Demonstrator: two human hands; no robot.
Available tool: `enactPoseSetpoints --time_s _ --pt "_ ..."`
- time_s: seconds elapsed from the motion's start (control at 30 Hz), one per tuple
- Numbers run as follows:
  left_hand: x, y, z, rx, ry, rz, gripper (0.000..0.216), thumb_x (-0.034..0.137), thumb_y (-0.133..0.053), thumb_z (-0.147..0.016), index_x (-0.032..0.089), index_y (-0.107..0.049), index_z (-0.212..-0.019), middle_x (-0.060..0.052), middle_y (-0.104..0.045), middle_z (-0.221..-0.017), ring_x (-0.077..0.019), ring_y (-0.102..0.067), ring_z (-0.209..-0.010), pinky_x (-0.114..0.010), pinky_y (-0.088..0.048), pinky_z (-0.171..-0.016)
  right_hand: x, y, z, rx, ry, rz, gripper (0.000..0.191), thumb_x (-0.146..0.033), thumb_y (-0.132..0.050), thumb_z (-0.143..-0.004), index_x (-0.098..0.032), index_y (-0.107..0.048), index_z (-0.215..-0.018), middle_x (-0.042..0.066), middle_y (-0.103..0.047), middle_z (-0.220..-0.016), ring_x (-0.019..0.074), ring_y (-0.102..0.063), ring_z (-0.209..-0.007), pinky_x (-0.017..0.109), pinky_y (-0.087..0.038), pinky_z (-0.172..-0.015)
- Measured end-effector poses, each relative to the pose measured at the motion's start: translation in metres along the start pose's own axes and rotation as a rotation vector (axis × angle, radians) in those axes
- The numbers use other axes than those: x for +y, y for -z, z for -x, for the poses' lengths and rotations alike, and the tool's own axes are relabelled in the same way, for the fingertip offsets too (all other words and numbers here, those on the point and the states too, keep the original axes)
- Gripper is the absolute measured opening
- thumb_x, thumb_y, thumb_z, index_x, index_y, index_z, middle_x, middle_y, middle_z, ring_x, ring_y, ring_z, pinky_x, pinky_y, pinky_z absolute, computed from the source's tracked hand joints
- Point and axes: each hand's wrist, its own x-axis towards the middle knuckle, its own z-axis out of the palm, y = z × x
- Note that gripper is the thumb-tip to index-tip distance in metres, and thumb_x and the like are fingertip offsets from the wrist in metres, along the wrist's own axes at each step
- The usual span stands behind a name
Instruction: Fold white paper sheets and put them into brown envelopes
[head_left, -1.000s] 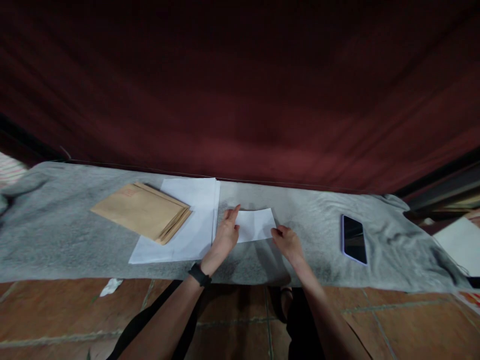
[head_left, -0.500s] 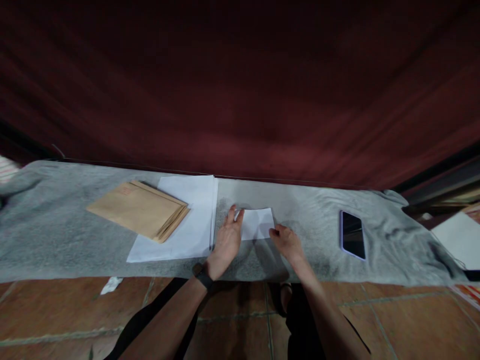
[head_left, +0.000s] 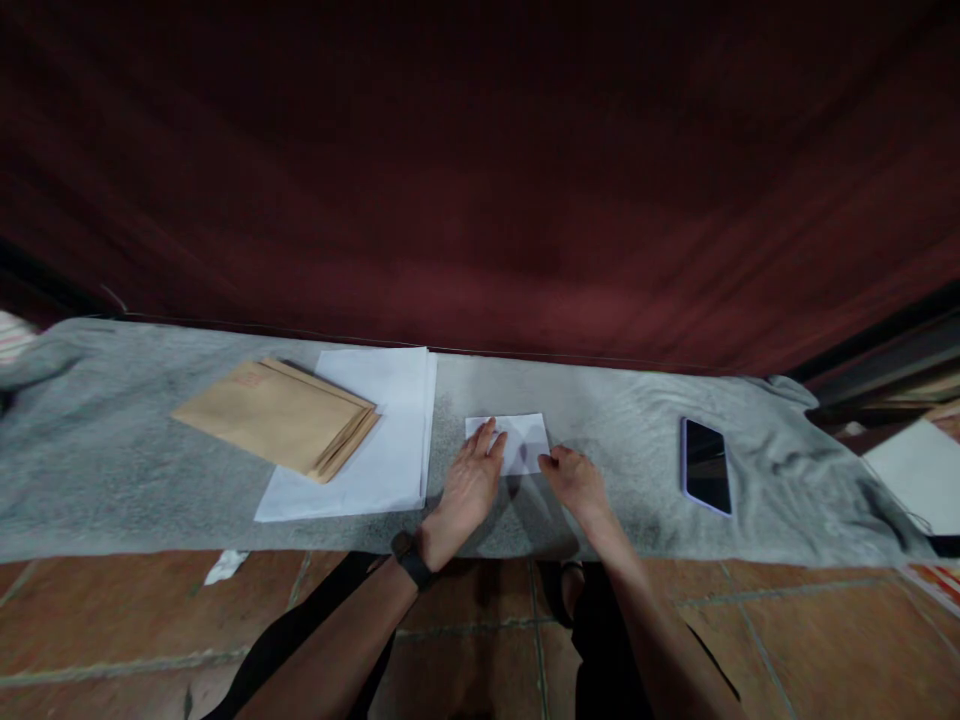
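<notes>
A small folded sheet of white paper (head_left: 525,445) lies on the grey cloth in front of me. My left hand (head_left: 472,480) rests over its left part, fingers stretched out and pressing on the surface. At the lower right corner my right hand (head_left: 574,478) pinches the edge of the paper between thumb and curled fingers. Left of my hands is a stack of larger white sheets (head_left: 397,430), partly covered by several brown envelopes (head_left: 277,415).
The grey cloth (head_left: 622,420) covers a long, narrow surface. A phone (head_left: 706,467) lies on it to the right. Behind hangs a dark red curtain (head_left: 480,220). Below is a tiled floor (head_left: 480,670) with a scrap of white paper (head_left: 225,566).
My left hand has slid right from the left edge of the folded paper onto its surface, uncovering its upper left corner. My right hand stays at the right edge.
</notes>
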Motion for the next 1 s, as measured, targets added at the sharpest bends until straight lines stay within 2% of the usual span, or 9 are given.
enactPoseSetpoints --time_s 0.1,0.2,0.53,0.6,0.7,0.73,0.8,0.9,1.0 --pt "0.006 -0.010 0.006 0.031 -0.085 0.056 0.046 0.028 -0.044 -0.102 0.018 -0.048 -0.146 -0.013 -0.042 -0.160 -0.0292 -0.038 -0.148 -0.049 -0.039 -0.118 0.002 0.000 0.000 0.001 0.015 -0.011 0.033 -0.039 -0.047 -0.102 -0.020 -0.073 -0.104 0.013 -0.078 -0.103 0.0242 -0.074 -0.098 0.028 -0.048 -0.077" --pt "0.011 -0.014 0.013 0.017 -0.132 0.058 0.051 0.038 -0.046 -0.102 0.021 -0.045 -0.149 -0.010 -0.038 -0.162 -0.0306 -0.031 -0.151 -0.054 -0.032 -0.121 0.005 0.000 -0.002 0.000 0.030 -0.032 0.032 -0.038 -0.047 -0.102 -0.019 -0.074 -0.104 0.012 -0.078 -0.104 0.0236 -0.073 -0.097 0.028 -0.048 -0.077" --pt "0.018 -0.013 0.026 -0.007 -0.181 0.029 0.056 0.045 -0.049 -0.101 0.023 -0.042 -0.152 -0.010 -0.037 -0.163 -0.0296 -0.029 -0.152 -0.054 -0.028 -0.123 0.023 -0.002 0.001 -0.066 0.068 -0.021 0.033 -0.038 -0.047 -0.101 -0.020 -0.075 -0.097 0.011 -0.077 -0.102 0.0233 -0.073 -0.098 0.027 -0.047 -0.077" --pt "0.016 -0.012 0.025 -0.012 -0.196 0.032 0.056 0.044 -0.048 -0.101 0.023 -0.041 -0.152 -0.009 -0.036 -0.163 -0.0286 -0.029 -0.152 -0.053 -0.028 -0.123 0.025 -0.002 0.005 -0.025 0.041 -0.013 0.033 -0.041 -0.048 -0.101 -0.020 -0.073 -0.100 0.012 -0.077 -0.101 0.0250 -0.073 -0.097 0.029 -0.048 -0.078" --pt "0.015 -0.013 0.025 0.005 -0.206 0.040 0.055 0.043 -0.047 -0.102 0.024 -0.040 -0.153 -0.010 -0.036 -0.163 -0.0272 -0.029 -0.152 -0.052 -0.027 -0.124 0.020 -0.002 0.007 0.149 0.014 -0.064 0.035 -0.042 -0.044 -0.103 -0.019 -0.070 -0.110 0.012 -0.075 -0.102 0.0263 -0.072 -0.097 0.033 -0.051 -0.082" --pt "0.014 -0.015 0.026 0.012 -0.205 0.044 0.055 0.042 -0.047 -0.102 0.023 -0.039 -0.153 -0.010 -0.036 -0.163 -0.0271 -0.029 -0.152 -0.052 -0.027 -0.124 0.016 -0.003 0.007 0.213 0.064 -0.111 0.036 -0.039 -0.042 -0.104 -0.018 -0.069 -0.114 0.013 -0.075 -0.106 0.0257 -0.071 -0.101 0.033 -0.052 -0.087" --pt "0.014 -0.019 0.027 0.023 -0.199 0.052 0.058 0.042 -0.048 -0.101 0.019 -0.039 -0.153 -0.014 -0.037 -0.162 -0.0280 -0.030 -0.152 -0.052 -0.028 -0.123 0.005 -0.008 0.007 0.286 0.282 -0.228 0.039 -0.035 -0.037 -0.105 -0.016 -0.066 -0.124 0.014 -0.071 -0.123 0.0229 -0.066 -0.117 0.034 -0.049 -0.100" --pt "0.014 -0.029 0.030 0.033 -0.209 0.052 0.060 0.034 -0.051 -0.098 0.010 -0.038 -0.152 -0.020 -0.041 -0.158 -0.0302 -0.032 -0.151 -0.054 -0.030 -0.122 -0.013 -0.026 0.009 0.224 0.652 -0.327 0.047 -0.036 -0.030 -0.107 -0.017 -0.055 -0.143 0.011 -0.056 -0.149 0.0188 -0.048 -0.140 0.037 -0.038 -0.118" --pt "0.014 -0.036 0.034 0.050 -0.212 0.031 0.062 0.023 -0.049 -0.096 0.006 -0.035 -0.154 -0.024 -0.042 -0.156 -0.0318 -0.034 -0.150 -0.056 -0.032 -0.120 -0.023 -0.045 0.011 0.186 0.749 -0.287 0.053 -0.039 -0.027 -0.108 -0.017 -0.044 -0.153 0.009 -0.043 -0.159 0.0189 -0.034 -0.150 0.044 -0.029 -0.125"
